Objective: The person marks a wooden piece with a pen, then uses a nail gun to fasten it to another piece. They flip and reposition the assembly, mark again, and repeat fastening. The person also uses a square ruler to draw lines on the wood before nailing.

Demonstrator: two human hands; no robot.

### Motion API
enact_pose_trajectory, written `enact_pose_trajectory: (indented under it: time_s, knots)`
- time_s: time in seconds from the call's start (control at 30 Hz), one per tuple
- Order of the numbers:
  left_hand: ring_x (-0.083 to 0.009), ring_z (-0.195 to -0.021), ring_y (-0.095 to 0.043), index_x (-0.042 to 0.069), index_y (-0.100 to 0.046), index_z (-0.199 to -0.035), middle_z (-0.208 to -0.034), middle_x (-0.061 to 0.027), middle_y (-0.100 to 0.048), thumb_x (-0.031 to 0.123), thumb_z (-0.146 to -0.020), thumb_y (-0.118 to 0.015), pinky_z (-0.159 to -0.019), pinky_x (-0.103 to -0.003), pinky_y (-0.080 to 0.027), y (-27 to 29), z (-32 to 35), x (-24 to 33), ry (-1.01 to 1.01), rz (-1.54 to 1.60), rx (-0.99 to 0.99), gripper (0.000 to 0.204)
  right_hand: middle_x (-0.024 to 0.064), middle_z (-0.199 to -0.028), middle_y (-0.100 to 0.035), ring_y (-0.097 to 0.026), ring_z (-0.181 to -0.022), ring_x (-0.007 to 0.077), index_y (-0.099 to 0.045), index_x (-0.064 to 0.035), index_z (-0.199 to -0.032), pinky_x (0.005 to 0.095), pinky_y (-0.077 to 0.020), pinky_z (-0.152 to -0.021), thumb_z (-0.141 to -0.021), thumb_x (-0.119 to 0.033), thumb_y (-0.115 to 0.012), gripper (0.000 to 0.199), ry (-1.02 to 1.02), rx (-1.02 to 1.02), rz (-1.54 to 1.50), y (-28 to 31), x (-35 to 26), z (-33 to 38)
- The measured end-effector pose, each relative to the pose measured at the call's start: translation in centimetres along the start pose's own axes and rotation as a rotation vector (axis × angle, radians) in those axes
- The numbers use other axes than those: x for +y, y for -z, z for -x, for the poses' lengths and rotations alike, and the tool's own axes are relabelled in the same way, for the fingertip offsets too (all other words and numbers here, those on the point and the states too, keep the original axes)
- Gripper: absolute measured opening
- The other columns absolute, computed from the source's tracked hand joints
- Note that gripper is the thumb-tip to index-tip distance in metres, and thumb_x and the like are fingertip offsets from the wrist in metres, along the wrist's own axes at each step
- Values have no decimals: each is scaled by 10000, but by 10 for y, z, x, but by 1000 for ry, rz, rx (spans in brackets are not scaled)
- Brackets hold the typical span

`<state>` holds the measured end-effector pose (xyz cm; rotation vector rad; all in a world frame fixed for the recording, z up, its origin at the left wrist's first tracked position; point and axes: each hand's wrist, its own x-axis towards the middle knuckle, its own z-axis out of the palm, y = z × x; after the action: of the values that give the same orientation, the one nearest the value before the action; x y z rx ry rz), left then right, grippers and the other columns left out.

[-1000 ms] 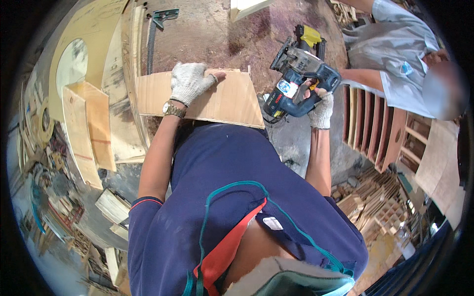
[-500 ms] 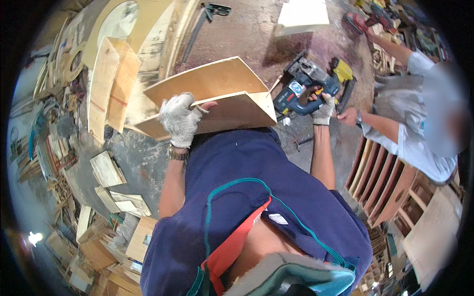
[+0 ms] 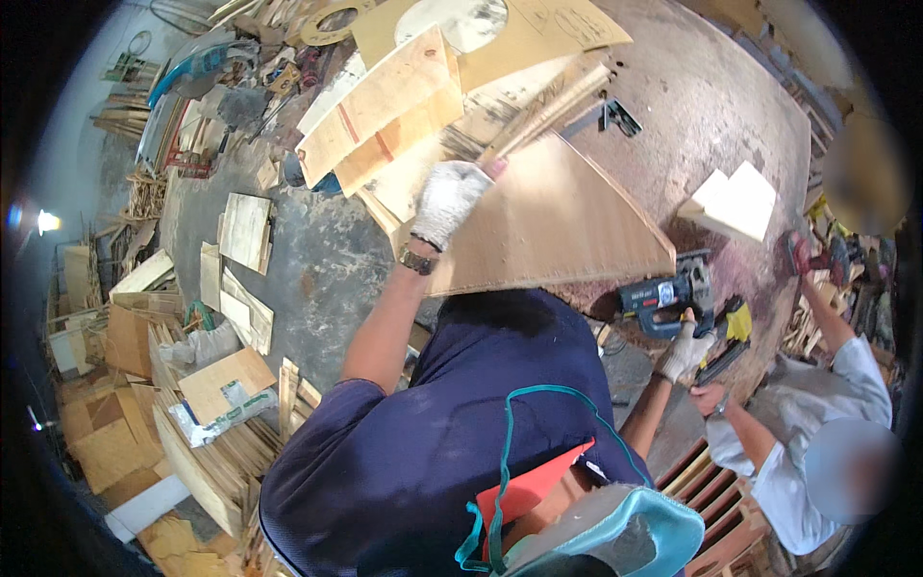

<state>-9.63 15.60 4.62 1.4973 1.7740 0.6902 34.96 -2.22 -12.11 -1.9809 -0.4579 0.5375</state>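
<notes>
My left hand (image 3: 450,204), in a white knit glove, is closed over the edge of a plywood piece (image 3: 548,231), its thumb showing at the top. The piece has a broad tan face and a curved far right edge, and stands in front of my lap. On the right my gloved right hand (image 3: 685,354) is wrapped round the handle of a blue and grey power tool (image 3: 663,298), shaped like a belt sander. The tool is just below the plywood's right corner. A yellow and black tool (image 3: 736,322) lies close beside my right hand.
A co-worker's hand (image 3: 710,396) is close to my right hand. Joined plywood boards (image 3: 385,111) stand at the far left of the table (image 3: 663,87). A black clamp (image 3: 620,117) and a white angled piece (image 3: 735,200) lie beyond. Scrap boards (image 3: 245,231) litter the floor.
The view has swung, so everything sits differently in it. The plywood piece has tipped and now shows one broad face. Both hands keep their holds.
</notes>
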Motion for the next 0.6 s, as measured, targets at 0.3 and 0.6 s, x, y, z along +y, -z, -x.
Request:
enact_pose_trajectory:
  time_s: [0.3, 0.6]
  knots:
    - [-234, -574, -581, 61, -699, -650, -563, -97, -602, 694, -852, -667, -634, -419, -469, -9, -33, 28, -41, 3, -387, 665, 130, -1062, -729, -719, -1029, 278, -701, -19, -1102, 407, -545, -944, -792, -381, -816, 490, 1076, -747, 107, -31, -199, 75]
    - [-293, -1121, -613, 154, -646, -1228, -1245, -100, -643, 633, -740, -785, -963, -476, -478, 53, -97, -68, -501, -890, 574, 698, 39, -771, -694, -626, -680, 121, -739, -5, -947, 285, -488, -645, -846, -414, -831, 431, 426, -513, -81, -18, -168, 97]
